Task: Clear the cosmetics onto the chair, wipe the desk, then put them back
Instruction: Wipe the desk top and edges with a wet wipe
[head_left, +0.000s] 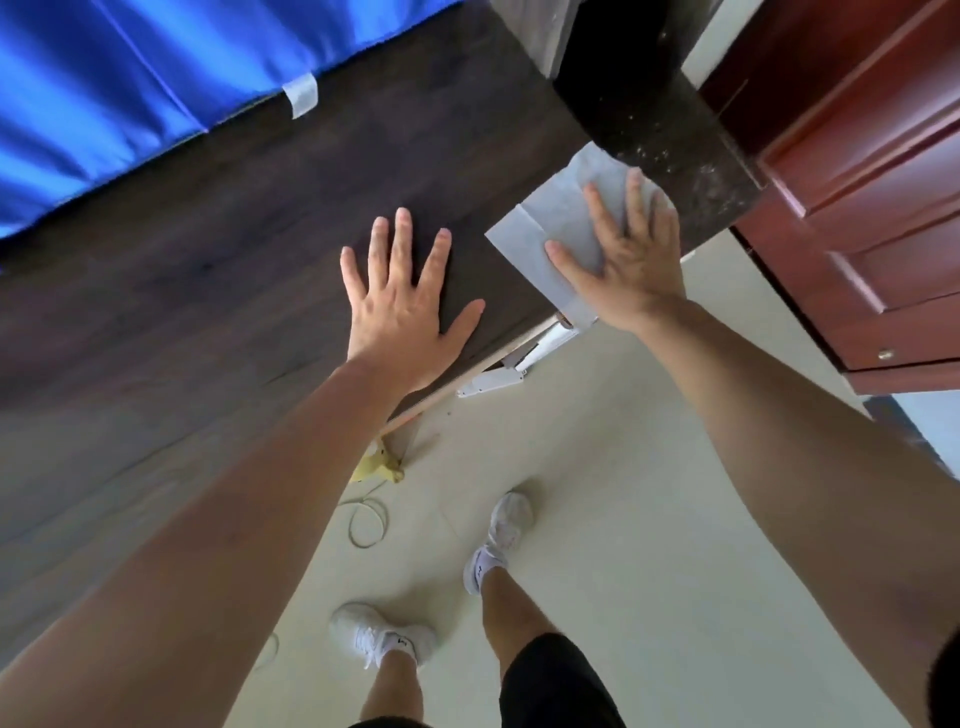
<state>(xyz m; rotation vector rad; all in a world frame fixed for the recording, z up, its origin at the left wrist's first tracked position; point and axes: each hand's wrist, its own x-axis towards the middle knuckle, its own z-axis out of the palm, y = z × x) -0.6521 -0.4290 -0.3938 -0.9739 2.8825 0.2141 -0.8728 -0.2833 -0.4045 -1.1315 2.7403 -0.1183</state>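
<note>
You are at a dark wood table with a blue sheet along its far side and a red-brown door to the right. The floor below is pale.

The cloth lies at the near right corner of the table. Your right hand is flat on top of the cloth, fingers straight and spread, pressing it down and not gripping it. Your left hand is just left of the cloth, flat on the bare wood with its fingers wide apart and nothing in it. The cosmetics and the chair are not in view, so it looks like you are in the wiping part of the job.

Here is what could go wrong. The near tip of the cloth seems to hang past the table edge. If you push that way, the cloth may slide off and drop, and your hand may slip off with it. You only press from above, so the cloth could also bunch up or stay put while your hand moves on.

A white cable loops on the floor, below and left of the cloth, close to your shoes. If you step left without looking, you could trip on it.
</note>
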